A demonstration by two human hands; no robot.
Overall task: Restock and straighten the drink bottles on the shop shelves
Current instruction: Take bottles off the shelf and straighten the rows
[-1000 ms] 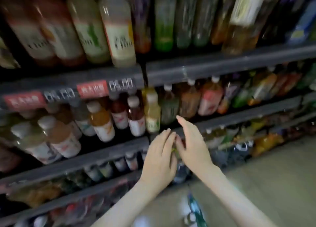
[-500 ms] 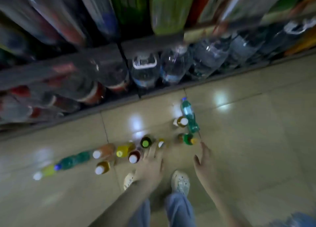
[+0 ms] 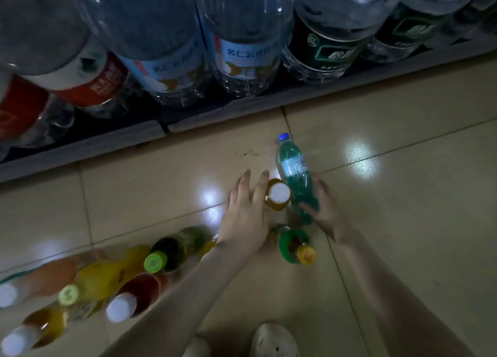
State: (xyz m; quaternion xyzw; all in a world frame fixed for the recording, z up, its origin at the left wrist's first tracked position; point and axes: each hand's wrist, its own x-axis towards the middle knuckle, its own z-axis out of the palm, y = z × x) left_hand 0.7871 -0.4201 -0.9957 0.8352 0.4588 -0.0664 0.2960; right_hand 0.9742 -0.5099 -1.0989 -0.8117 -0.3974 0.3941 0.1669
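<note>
Several small drink bottles stand on the tiled floor in front of the bottom shelf [image 3: 80, 148]. A tall green bottle with a blue cap [image 3: 293, 168] stands nearest the shelf. My right hand [image 3: 324, 212] grips its lower part, thumb across the front and fingers on the right side. Beside it on the left stands an amber bottle with a white cap [image 3: 278, 196]. My left hand [image 3: 244, 216] lies against the left side of this amber bottle with straight, spread fingers.
Large clear water jugs [image 3: 242, 49] fill the bottom shelf. A green-labelled bottle with a yellow cap [image 3: 294, 245] stands between my wrists. More bottles stand at the lower left: dark with a lime cap [image 3: 166, 251], yellow [image 3: 107, 273], red [image 3: 137, 293]. My shoe [image 3: 274, 340] is below.
My view dropped from the upper shelves to the floor. Both hands came down to the floor bottles; the right one took hold of the green bottle and the left reached the amber one.
</note>
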